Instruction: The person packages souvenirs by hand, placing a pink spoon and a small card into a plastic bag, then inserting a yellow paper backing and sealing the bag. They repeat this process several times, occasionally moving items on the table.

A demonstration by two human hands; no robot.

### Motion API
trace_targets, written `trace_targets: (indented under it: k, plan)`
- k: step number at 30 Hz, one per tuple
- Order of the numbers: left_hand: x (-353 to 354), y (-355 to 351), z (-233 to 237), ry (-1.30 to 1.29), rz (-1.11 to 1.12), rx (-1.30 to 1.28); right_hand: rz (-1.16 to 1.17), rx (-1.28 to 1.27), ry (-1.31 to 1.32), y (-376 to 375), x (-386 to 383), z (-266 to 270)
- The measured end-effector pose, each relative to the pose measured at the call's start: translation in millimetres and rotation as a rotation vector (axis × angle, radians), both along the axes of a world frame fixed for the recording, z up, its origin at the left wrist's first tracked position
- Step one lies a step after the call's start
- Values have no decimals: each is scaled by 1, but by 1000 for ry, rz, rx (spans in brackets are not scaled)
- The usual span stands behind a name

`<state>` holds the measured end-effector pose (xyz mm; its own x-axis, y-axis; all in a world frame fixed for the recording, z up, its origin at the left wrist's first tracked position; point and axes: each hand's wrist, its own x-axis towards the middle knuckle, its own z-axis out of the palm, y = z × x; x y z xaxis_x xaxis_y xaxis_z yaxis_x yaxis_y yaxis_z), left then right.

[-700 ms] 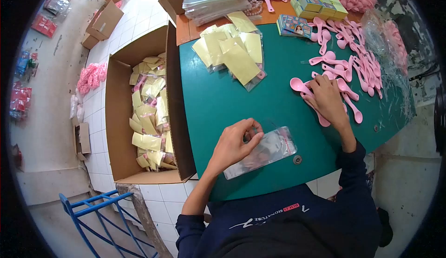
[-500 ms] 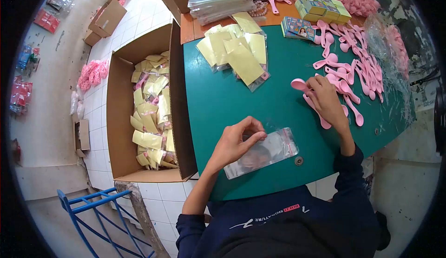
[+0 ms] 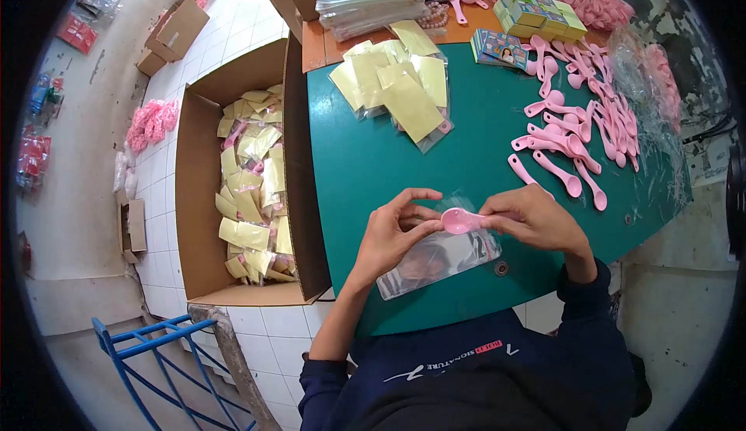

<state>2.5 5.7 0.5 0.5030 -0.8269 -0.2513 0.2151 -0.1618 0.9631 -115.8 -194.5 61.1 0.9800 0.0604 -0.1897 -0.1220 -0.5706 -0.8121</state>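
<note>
My right hand (image 3: 532, 217) pinches the handle of a pink plastic spoon (image 3: 460, 221) above the near part of the table. The spoon's bowl points left, against the thumb of my left hand (image 3: 400, 229). My left fingers are curled around a thin clear plastic bag (image 3: 458, 200), whose film shows faintly behind the spoon; its lower part is hard to make out. Beneath both hands lies a stack of clear plastic bags (image 3: 427, 268). More pink spoons (image 3: 571, 142) lie in a loose pile beyond my right hand.
Yellow-backed filled packets (image 3: 412, 107) lie on the green table (image 3: 350, 190). A cardboard box (image 3: 190, 206) holding similar packets stands left of it. Behind are stacked clear bags (image 3: 369, 4), printed cards (image 3: 528, 12) and pink bundles (image 3: 590, 0). A blue metal frame (image 3: 148, 338) stands lower left.
My right hand has brought the pink spoon from the pile leftward and nearer, up to my left hand. The left hand stays over the bags, its fingers a little more spread.
</note>
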Motion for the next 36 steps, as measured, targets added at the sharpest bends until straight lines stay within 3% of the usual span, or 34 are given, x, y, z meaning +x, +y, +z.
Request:
trace_targets:
  k: [3,6,9,12,17,22,24,26,28,29,31,34,36]
  plan:
    - [-3,-1,1,-16,-53,-31,137,-46,-12,-2,4,-5]
    - [-3,0,1,-48,-95,-67,183,-75,-241,-2,10,-4]
    - [0,0,-4,-64,39,-75,-263,228,-178,0,8,14]
    - [7,-5,6,-55,69,-105,-380,193,-280,10,10,11]
    - [18,-23,32,-88,143,-300,-372,165,-475,15,22,6]
    - [27,-14,21,-117,-61,-170,-369,370,-421,7,29,10]
    - [25,-17,20,-105,-41,-206,-43,143,-540,-2,40,14]
    - [23,-21,28,-117,28,-315,28,173,-519,-28,62,14]
    - [23,-21,32,-52,66,-378,-137,-42,-515,-96,98,5]
    - [23,-21,33,-21,85,-409,-315,-306,-475,-145,117,-16]
    - [23,-17,34,-21,100,-362,-390,-819,-475,-205,131,-48]
    - [26,-12,34,-10,99,-300,-485,-1036,-296,-227,133,-79]
    - [28,-11,30,18,98,-262,-545,-1036,-318,-230,136,-88]
